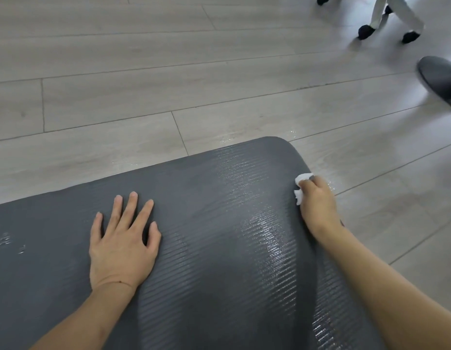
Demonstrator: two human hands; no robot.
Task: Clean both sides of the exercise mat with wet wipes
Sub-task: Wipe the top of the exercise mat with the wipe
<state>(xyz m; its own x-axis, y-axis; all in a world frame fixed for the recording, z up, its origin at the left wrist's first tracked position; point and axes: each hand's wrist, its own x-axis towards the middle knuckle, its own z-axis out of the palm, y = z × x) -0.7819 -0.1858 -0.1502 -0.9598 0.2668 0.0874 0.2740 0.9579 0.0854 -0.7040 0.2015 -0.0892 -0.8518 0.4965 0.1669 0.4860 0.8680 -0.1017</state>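
Head view: a person's two bare forearms reach down over a dark grey exercise mat (206, 248) spread on a pale wood-plank floor (118, 84).
Mat: ribbed surface, lying flat, its rounded far corner toward the upper right; glossy wet streaks run along the right half, and a few small shiny spots sit near the left edge.
Left hand (123, 238): flat on the mat, palm down, fingers straight and spread — holding nothing.
Right hand (319, 205): at the mat's right edge, just short of the rounded corner, fingers curled round a crumpled white wet wipe (301, 184) that shows above and to the left of the knuckles, touching the mat.
Floor by the mat: faint wet sheen just beyond the far edge and beside the right hand.
Upper right: white chair legs with black castors (385, 18), well apart from the mat — and a dark rounded object (441, 77) cut off by the frame edge.
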